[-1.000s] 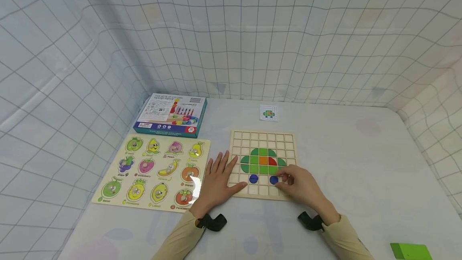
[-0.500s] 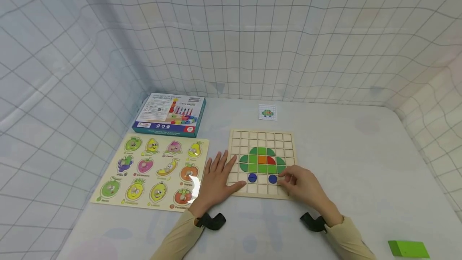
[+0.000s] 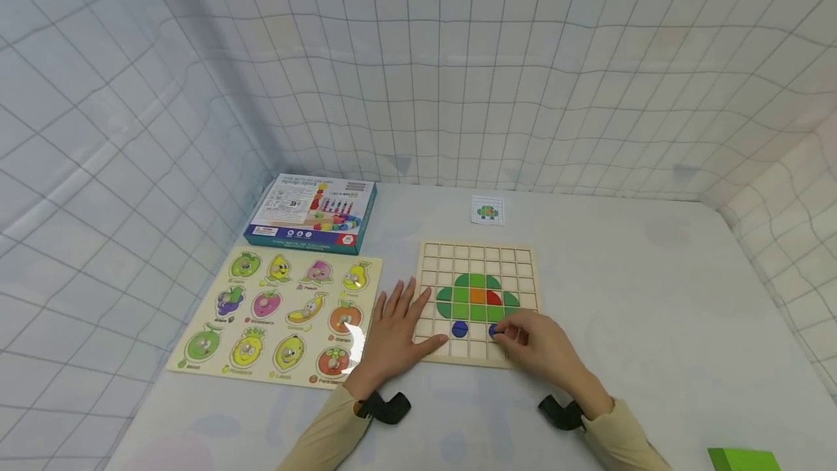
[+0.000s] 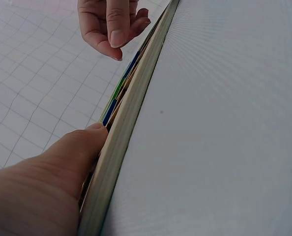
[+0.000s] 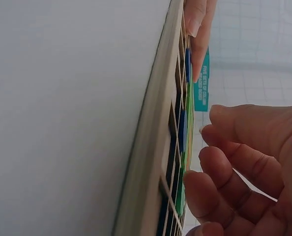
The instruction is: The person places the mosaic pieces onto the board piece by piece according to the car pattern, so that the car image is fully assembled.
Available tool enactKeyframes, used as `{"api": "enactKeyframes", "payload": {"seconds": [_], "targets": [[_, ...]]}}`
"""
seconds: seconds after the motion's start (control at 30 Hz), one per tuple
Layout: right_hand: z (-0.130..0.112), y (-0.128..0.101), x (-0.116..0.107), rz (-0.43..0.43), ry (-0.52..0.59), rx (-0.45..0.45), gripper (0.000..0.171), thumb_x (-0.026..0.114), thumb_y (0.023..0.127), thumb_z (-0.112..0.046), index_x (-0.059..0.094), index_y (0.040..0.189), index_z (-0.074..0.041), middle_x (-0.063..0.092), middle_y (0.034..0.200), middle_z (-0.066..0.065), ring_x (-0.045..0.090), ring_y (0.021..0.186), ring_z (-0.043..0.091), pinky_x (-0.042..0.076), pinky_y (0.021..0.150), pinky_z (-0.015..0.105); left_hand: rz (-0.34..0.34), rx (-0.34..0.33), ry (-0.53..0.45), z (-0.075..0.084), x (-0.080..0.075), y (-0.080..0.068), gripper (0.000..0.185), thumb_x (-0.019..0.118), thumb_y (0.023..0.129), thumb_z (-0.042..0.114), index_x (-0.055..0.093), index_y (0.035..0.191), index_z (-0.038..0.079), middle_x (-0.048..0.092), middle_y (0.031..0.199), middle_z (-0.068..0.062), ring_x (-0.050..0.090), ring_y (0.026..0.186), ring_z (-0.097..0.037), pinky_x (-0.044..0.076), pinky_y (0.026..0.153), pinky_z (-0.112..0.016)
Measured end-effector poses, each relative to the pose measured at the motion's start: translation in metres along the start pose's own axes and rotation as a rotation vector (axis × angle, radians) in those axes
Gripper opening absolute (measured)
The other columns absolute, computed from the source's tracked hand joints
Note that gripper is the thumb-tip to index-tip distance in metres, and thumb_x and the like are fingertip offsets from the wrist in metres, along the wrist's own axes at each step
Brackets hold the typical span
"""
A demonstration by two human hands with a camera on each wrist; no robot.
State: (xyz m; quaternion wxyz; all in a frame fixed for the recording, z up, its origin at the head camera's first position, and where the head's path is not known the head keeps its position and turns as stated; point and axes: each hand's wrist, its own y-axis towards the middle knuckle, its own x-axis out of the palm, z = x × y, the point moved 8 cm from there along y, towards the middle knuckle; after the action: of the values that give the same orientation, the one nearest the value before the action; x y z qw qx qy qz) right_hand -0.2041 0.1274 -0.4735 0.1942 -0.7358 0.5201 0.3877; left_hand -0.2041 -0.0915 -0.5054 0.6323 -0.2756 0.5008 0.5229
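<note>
A wooden grid board lies on the table, holding green, orange and red pieces in a car shape. Two blue discs, the left one and the right one, sit below as wheels. My left hand rests spread on the board's left edge, its thumb on the front rim. Over the right blue disc hovers my right hand, partly covering it. Its thumb and fingers are loosely bent, and the right wrist view shows nothing between them and a gap to the board.
A fruit puzzle board lies to the left, with a boxed toy set behind it. Behind the grid board is a small pattern card showing the same car. A green block is at the front right.
My right hand drew slightly off the right blue disc, then shifted left over it again. The left hand stays on the board. The head view has tilted slightly.
</note>
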Motion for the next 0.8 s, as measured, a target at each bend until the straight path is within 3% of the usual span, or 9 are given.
{"api": "enactKeyframes", "payload": {"seconds": [0.5, 0.6, 0.67, 0.8], "targets": [[0.034, -0.024, -0.028, 0.133, -0.035, 0.085, 0.010, 0.077, 0.081, -0.014, 0.071, 0.089, -0.014, 0.054, 0.076, -0.011, 0.049, 0.065, 0.006, 0.043, 0.055, 0.024, -0.005, -0.025, -0.006, -0.010, -0.001, -0.002, 0.087, 0.054, 0.083, 0.066, 0.032, 0.150, 0.015, 0.018, 0.155, -0.014, 0.007, 0.143, -0.029, 0.001, 0.111, -0.050], [0.039, -0.024, -0.033, 0.158, -0.062, 0.085, 0.024, 0.078, 0.079, -0.014, 0.069, 0.100, -0.009, 0.060, 0.089, -0.003, 0.055, 0.076, 0.013, 0.047, 0.063, 0.029, -0.005, -0.033, -0.039, -0.011, -0.002, -0.004, 0.088, 0.056, 0.083, 0.064, 0.031, 0.150, 0.012, 0.017, 0.155, -0.017, 0.006, 0.143, -0.031, 0.001, 0.111, -0.050], [0.042, -0.024, -0.035, 0.171, -0.077, 0.072, 0.038, 0.080, 0.078, -0.016, 0.065, 0.111, -0.005, 0.060, 0.104, 0.007, 0.058, 0.091, 0.023, 0.049, 0.075, 0.038, 0.006, -0.036, -0.075, -0.010, -0.004, -0.004, 0.087, 0.057, 0.084, 0.061, 0.031, 0.150, 0.010, 0.015, 0.155, -0.018, 0.005, 0.142, -0.034, 0.001, 0.111, -0.051], [0.045, -0.021, -0.040, 0.197, -0.114, -0.003, 0.065, 0.081, 0.077, -0.022, 0.052, 0.131, -0.001, 0.044, 0.135, 0.022, 0.043, 0.120, 0.042, 0.038, 0.092, 0.058, 0.028, -0.035, -0.125, -0.008, -0.007, -0.003, 0.083, 0.057, 0.087, 0.056, 0.028, 0.150, 0.011, 0.011, 0.156, -0.016, 0.002, 0.142, -0.036, -0.001, 0.110, -0.052]]}}
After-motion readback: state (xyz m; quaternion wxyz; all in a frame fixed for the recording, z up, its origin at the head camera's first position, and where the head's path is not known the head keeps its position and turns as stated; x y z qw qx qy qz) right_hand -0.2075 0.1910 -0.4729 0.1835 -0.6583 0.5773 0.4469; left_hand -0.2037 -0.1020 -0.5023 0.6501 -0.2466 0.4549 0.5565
